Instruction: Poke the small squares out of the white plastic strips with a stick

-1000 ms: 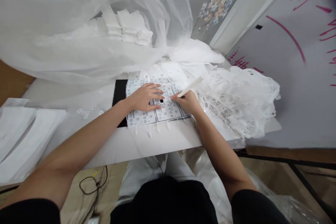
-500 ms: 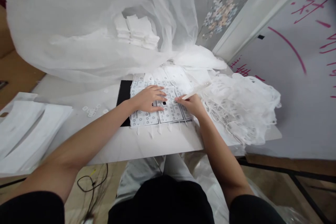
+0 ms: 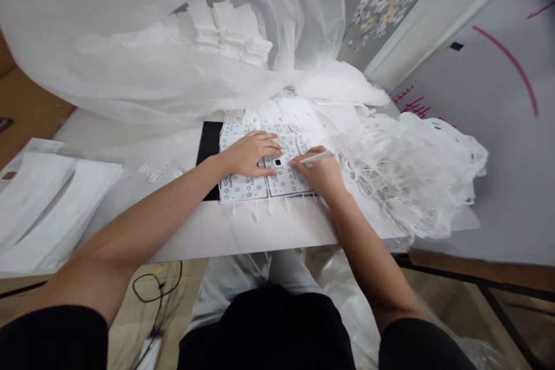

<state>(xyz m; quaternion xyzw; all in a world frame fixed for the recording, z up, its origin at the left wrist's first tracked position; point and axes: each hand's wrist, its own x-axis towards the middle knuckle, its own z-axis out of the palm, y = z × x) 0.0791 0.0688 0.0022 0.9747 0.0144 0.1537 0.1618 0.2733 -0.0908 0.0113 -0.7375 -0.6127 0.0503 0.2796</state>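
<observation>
A white sheet printed with rows of small grey rings and cutouts lies on the table, over a black mat that shows at its left. My left hand rests flat on the sheet, fingers spread. Just right of its fingertips is a small black square opening in the print. My right hand pinches a slim white pen-shaped tool, slanted, with its tip end down near the sheet. The exact tip is hidden by my fingers. Several thin white tabs stick out along the sheet's near edge.
A heap of tangled white strips fills the table's right side. Translucent plastic drapes behind, around stacked white pieces. Small clear squares lie left of the mat. White folded strips sit far left. A whiteboard stands at right.
The view has shifted slightly. The tool in my right hand now lies at a flatter slant and its back end is lower. My left hand stays flat on the sheet.
</observation>
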